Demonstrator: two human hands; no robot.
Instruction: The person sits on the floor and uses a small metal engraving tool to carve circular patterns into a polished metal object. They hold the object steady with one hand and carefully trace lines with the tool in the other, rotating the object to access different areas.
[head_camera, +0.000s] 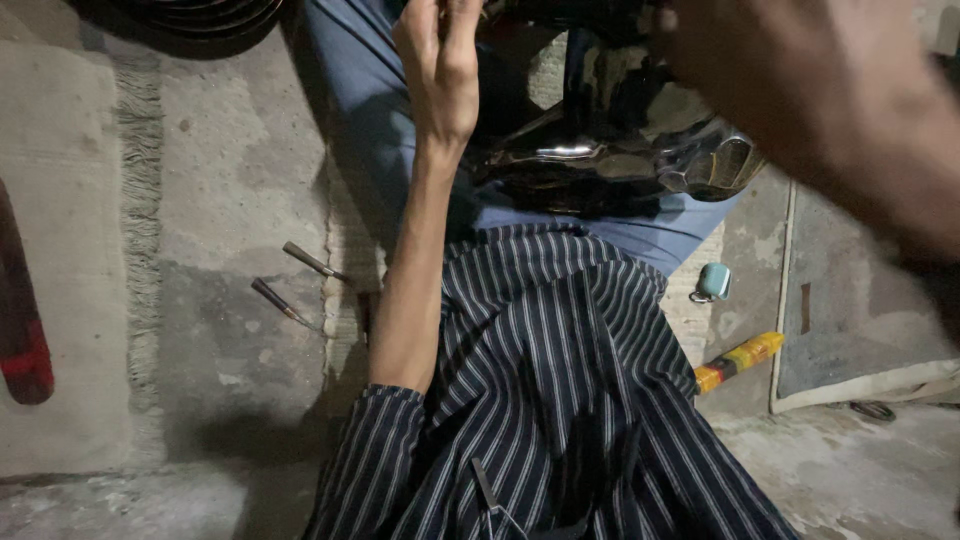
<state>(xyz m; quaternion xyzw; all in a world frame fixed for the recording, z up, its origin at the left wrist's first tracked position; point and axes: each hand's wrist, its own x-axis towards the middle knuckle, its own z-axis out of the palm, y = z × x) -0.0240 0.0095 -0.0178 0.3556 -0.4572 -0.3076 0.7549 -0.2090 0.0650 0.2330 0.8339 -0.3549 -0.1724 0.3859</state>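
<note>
Both hands reach the black shiny part (600, 150) ahead; each grip's state unclear.

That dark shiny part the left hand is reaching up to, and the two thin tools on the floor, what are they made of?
Dark shiny part: looks like polished metal or glossy painted plastic, given its bright streak reflections; cannot tell which. Two thin tools: dull grey shafts suggest steel. Floor: rough, stained concrete.

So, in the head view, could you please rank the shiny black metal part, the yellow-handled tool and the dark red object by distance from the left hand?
1. Shiny black metal part, just right of the left hand.
2. Yellow-handled tool, on the floor, lower right.
3. Dark red object, far left edge.
</note>
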